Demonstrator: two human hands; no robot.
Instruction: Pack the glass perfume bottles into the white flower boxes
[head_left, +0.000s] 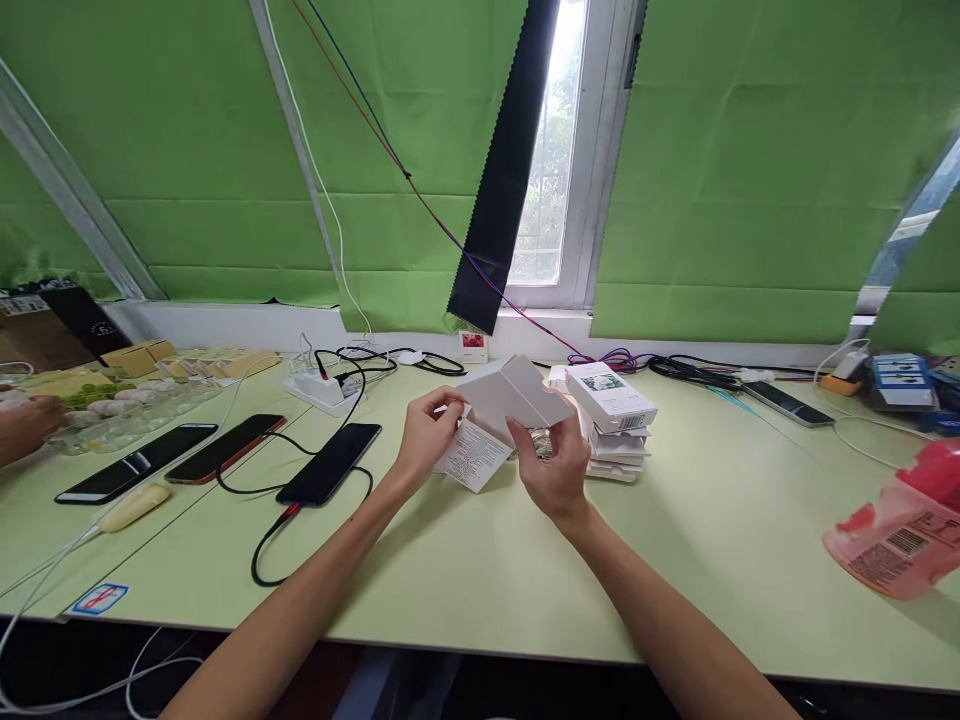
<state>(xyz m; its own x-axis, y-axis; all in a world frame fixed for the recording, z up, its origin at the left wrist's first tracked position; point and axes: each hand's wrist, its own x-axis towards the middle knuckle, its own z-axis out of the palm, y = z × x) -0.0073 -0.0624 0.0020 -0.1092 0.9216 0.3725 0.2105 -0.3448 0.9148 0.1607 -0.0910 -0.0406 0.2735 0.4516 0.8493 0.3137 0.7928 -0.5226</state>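
At the frame's centre, both hands pinch the white carton [514, 395]: left hand [424, 435] should steady the printed leaflet [474, 456] while right hand [555, 465] braces the carton's underside.

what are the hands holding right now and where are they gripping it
Both hands hold a small white box above the table. The left hand pinches its left end, by the printed leaflet; the right hand grips its lower right edge.
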